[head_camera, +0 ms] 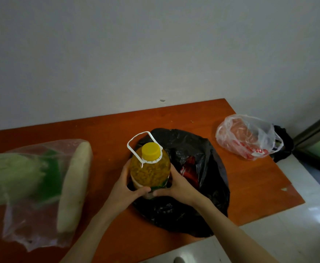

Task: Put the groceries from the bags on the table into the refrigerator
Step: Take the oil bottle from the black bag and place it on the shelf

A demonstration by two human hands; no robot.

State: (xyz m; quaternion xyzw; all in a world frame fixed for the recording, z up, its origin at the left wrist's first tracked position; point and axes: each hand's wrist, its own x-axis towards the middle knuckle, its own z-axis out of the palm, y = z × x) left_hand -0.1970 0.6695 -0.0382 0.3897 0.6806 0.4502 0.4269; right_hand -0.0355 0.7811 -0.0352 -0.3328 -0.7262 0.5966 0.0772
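Observation:
A big bottle of yellow oil (150, 168) with a yellow cap and a white carry handle stands upright in the open black plastic bag (199, 211) on the orange-brown table (202, 114). My left hand (126, 188) grips its left side and my right hand (176, 184) grips its right side, fingertips almost meeting at the front. A red packet (188, 168) shows inside the black bag, right of the bottle. The refrigerator is out of view.
A clear bag (22, 224) at the left holds a pale green cabbage (13, 177) and a long white radish (74, 186). A translucent bag with red print (248, 137) lies at the far right corner, a dark bag (284, 147) behind it. A white wall stands beyond the table.

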